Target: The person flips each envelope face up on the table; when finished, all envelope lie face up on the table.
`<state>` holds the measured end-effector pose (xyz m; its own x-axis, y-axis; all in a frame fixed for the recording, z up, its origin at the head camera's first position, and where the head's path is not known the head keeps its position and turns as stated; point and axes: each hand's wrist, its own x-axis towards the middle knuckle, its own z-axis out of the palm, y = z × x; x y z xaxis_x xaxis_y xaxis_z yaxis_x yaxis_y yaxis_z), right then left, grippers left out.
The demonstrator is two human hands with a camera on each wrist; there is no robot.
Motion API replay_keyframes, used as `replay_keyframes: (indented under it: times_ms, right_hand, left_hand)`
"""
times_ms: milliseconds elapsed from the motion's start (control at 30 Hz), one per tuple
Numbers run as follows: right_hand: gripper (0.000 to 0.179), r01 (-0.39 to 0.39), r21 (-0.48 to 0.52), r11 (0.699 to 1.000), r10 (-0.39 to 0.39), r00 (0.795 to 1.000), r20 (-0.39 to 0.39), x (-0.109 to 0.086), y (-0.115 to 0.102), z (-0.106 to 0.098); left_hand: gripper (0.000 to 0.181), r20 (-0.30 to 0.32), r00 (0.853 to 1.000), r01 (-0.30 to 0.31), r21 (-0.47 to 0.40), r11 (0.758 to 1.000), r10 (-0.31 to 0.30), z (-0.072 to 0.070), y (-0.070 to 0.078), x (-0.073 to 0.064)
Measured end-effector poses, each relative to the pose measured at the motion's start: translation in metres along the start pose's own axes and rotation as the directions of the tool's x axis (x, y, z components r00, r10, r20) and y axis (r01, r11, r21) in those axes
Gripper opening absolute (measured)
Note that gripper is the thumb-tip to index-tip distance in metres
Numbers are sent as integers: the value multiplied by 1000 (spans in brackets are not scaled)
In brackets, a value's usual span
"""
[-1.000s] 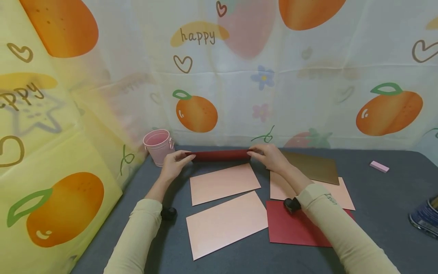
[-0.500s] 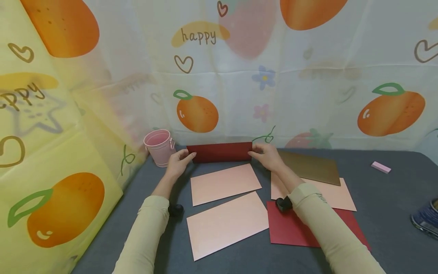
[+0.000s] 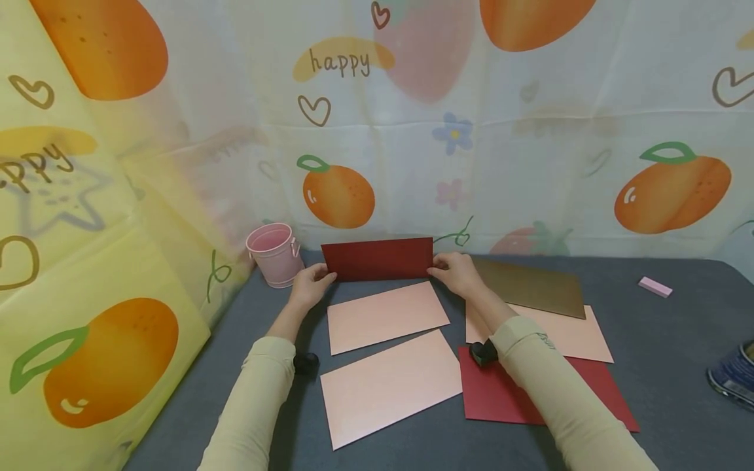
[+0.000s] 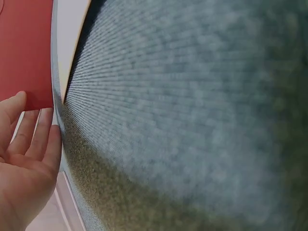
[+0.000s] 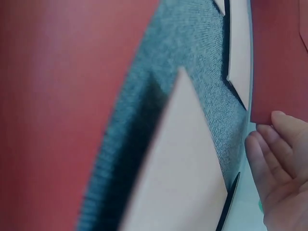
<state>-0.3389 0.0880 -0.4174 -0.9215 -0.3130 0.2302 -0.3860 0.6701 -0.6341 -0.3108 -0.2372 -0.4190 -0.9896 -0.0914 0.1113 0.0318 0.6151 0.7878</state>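
Red envelope (image 3: pixel 379 260), held between left fingers (image 4: pixel 40 136) and right fingers (image 5: pixel 275 144), both pinching lower corners

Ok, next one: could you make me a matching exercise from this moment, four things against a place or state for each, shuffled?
Things:
1. farther red card
2. pink bucket
3. brown card
4. small pink block

Places or states:
A. lies partly over a pale pink card
B. lies by itself toward the right side of the table
C. held at its two ends by the left hand and the right hand
D. stands upright, open at the top

Pairs: 1-C, 2-D, 3-A, 4-B
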Motion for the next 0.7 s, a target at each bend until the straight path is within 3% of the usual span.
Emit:
replay_keyframes:
  times_ms: [267, 467, 533, 700]
  right_hand:
    - [27, -95, 127, 987, 94, 995, 14, -2, -4, 2]
    - [30, -180, 253, 951, 176, 984, 40, -4, -12, 3]
    - [32, -204, 276, 939, 199, 979, 46, -4, -14, 3]
    - [42, -262, 294, 919, 251, 965, 75, -6, -18, 6]
  left_hand:
    - [33, -27, 996, 76, -118, 990, -80, -1, -2, -1]
    - [40, -33, 988, 139, -279, 950, -154, -1, -2, -3]
    - [42, -41, 984, 153, -292, 944, -172, -2, -2, -4]
    - [42, -63, 981, 162, -246, 956, -182, -5, -1, -7]
